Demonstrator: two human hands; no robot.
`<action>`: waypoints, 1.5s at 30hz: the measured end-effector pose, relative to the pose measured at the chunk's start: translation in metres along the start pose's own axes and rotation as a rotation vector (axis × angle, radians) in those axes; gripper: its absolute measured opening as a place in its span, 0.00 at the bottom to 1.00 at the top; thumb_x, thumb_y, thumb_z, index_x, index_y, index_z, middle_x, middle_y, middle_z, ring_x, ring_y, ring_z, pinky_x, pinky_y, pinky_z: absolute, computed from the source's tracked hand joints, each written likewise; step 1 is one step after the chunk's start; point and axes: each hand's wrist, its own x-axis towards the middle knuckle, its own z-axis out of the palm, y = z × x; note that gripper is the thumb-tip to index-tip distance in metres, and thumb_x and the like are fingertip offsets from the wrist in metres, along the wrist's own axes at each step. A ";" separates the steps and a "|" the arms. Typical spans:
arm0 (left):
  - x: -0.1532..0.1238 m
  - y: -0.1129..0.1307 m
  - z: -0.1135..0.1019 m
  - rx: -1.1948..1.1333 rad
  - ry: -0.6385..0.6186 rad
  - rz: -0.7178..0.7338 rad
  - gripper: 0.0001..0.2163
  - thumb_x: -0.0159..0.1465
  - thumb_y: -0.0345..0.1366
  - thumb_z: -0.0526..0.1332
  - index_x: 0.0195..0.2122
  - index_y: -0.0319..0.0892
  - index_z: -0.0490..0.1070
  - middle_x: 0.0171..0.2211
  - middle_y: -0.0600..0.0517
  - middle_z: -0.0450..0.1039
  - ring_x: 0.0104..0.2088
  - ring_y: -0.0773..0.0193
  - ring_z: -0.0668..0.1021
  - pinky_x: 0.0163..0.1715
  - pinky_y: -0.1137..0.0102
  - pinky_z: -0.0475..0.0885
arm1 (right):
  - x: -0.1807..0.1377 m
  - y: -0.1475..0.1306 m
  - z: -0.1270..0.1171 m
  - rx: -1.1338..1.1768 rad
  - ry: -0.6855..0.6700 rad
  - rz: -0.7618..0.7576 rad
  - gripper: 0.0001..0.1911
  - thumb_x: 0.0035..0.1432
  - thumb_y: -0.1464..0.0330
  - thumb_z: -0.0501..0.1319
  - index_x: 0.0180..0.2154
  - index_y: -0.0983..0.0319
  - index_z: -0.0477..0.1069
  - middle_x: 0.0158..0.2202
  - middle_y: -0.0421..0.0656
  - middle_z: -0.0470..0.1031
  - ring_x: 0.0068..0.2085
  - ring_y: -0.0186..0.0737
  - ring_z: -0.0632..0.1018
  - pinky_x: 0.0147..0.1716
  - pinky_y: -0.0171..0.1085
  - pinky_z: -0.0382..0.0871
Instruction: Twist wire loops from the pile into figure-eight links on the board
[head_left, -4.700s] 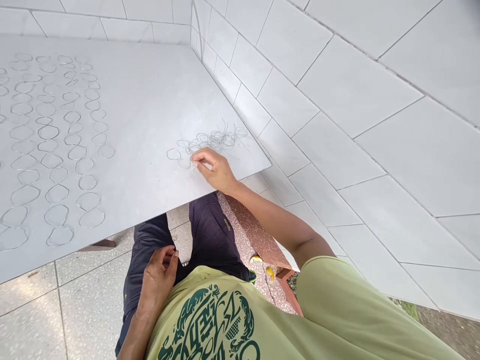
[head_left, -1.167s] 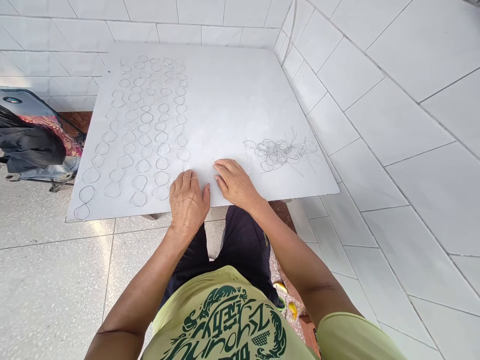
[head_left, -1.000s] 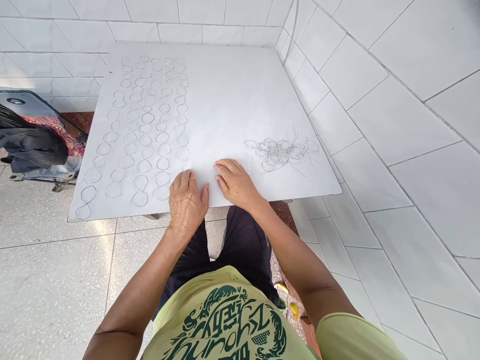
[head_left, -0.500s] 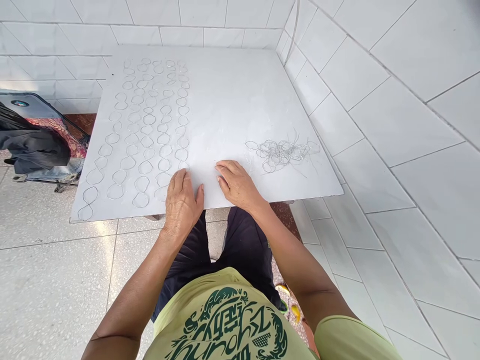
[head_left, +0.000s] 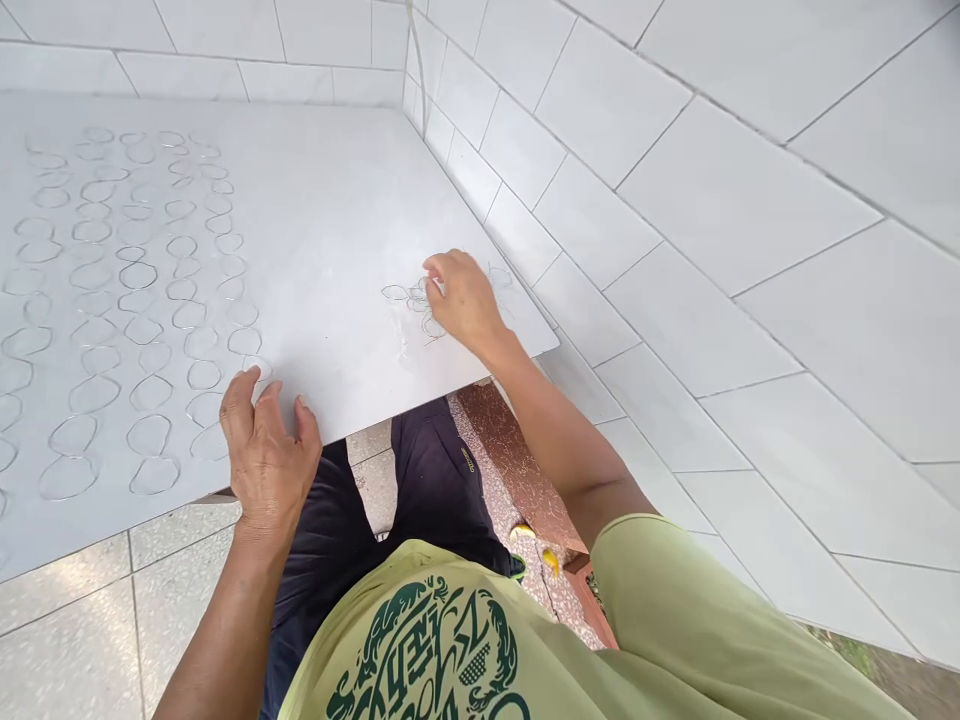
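Note:
A white board [head_left: 322, 220] lies in front of me, with several rows of bent wire loops [head_left: 142, 290] laid out on its left part. My left hand [head_left: 262, 445] rests at the board's near edge, fingers spread, beside the last loops of the rows. My right hand [head_left: 461, 295] is over a tangled pile of wire loops [head_left: 409, 297] near the board's right edge, its fingers curled into the pile. What the fingertips pinch is hidden.
A white tiled wall [head_left: 675, 230] runs close along the board's right side and behind it. Below the board are a tiled floor [head_left: 67, 620], my dark trousers [head_left: 420, 480] and a reddish stone ledge [head_left: 517, 470].
My right hand has left the near edge and reached right to the tangled wire pile. My left hand stayed at the near edge. My view has swung to the right.

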 end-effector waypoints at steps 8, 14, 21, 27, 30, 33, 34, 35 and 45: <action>-0.001 0.000 -0.002 0.027 -0.003 0.017 0.19 0.68 0.31 0.64 0.61 0.44 0.73 0.69 0.36 0.67 0.70 0.39 0.69 0.66 0.40 0.72 | -0.046 0.008 -0.020 -0.118 -0.310 0.000 0.09 0.68 0.62 0.67 0.43 0.62 0.78 0.44 0.49 0.75 0.45 0.48 0.75 0.43 0.43 0.68; 0.000 0.001 -0.003 0.062 -0.018 0.017 0.21 0.68 0.32 0.64 0.62 0.44 0.73 0.69 0.37 0.67 0.70 0.39 0.70 0.68 0.41 0.72 | -0.069 0.007 -0.003 -0.175 -0.212 -0.037 0.17 0.78 0.68 0.51 0.42 0.61 0.78 0.40 0.48 0.75 0.42 0.45 0.73 0.38 0.40 0.63; 0.000 0.003 -0.003 0.047 -0.020 -0.006 0.21 0.68 0.31 0.64 0.62 0.46 0.72 0.70 0.39 0.66 0.70 0.38 0.69 0.66 0.39 0.73 | -0.069 -0.009 -0.006 0.341 -0.010 0.108 0.17 0.77 0.58 0.56 0.37 0.58 0.75 0.34 0.43 0.77 0.37 0.41 0.77 0.39 0.39 0.73; 0.000 0.002 -0.002 0.048 -0.023 -0.028 0.20 0.68 0.33 0.63 0.62 0.46 0.73 0.70 0.40 0.66 0.70 0.36 0.69 0.65 0.38 0.74 | -0.032 -0.016 -0.034 0.796 0.063 0.542 0.22 0.70 0.48 0.65 0.34 0.57 0.68 0.29 0.39 0.75 0.29 0.34 0.76 0.24 0.31 0.70; -0.001 0.003 -0.002 0.046 -0.028 -0.027 0.21 0.68 0.33 0.63 0.62 0.47 0.72 0.70 0.40 0.66 0.70 0.36 0.69 0.64 0.38 0.74 | -0.015 -0.009 -0.043 0.839 0.050 0.587 0.23 0.69 0.47 0.67 0.34 0.57 0.66 0.27 0.38 0.73 0.29 0.34 0.77 0.24 0.31 0.71; -0.001 0.003 -0.003 0.049 -0.020 -0.016 0.20 0.69 0.33 0.63 0.62 0.46 0.72 0.69 0.39 0.67 0.69 0.36 0.70 0.64 0.38 0.74 | -0.004 -0.001 -0.044 0.822 0.073 0.563 0.24 0.70 0.48 0.66 0.32 0.58 0.64 0.28 0.39 0.74 0.27 0.33 0.75 0.22 0.30 0.69; -0.001 0.003 -0.003 0.049 -0.016 -0.016 0.19 0.69 0.34 0.63 0.62 0.46 0.73 0.69 0.39 0.67 0.69 0.36 0.70 0.64 0.38 0.74 | 0.000 0.002 -0.043 0.821 0.075 0.557 0.24 0.70 0.48 0.65 0.31 0.58 0.64 0.28 0.39 0.75 0.27 0.33 0.75 0.21 0.30 0.68; -0.001 0.003 -0.003 0.050 -0.014 -0.017 0.19 0.70 0.34 0.63 0.62 0.46 0.73 0.68 0.39 0.67 0.68 0.36 0.71 0.64 0.38 0.74 | 0.003 0.005 -0.043 0.824 0.070 0.557 0.25 0.70 0.48 0.65 0.31 0.58 0.63 0.29 0.40 0.75 0.27 0.33 0.75 0.21 0.31 0.68; -0.001 0.001 -0.002 -0.001 -0.033 -0.048 0.20 0.70 0.36 0.62 0.63 0.48 0.72 0.70 0.40 0.66 0.69 0.32 0.70 0.67 0.32 0.68 | 0.030 0.019 -0.035 0.858 0.045 0.536 0.23 0.71 0.51 0.66 0.32 0.58 0.63 0.36 0.43 0.79 0.31 0.33 0.79 0.23 0.30 0.68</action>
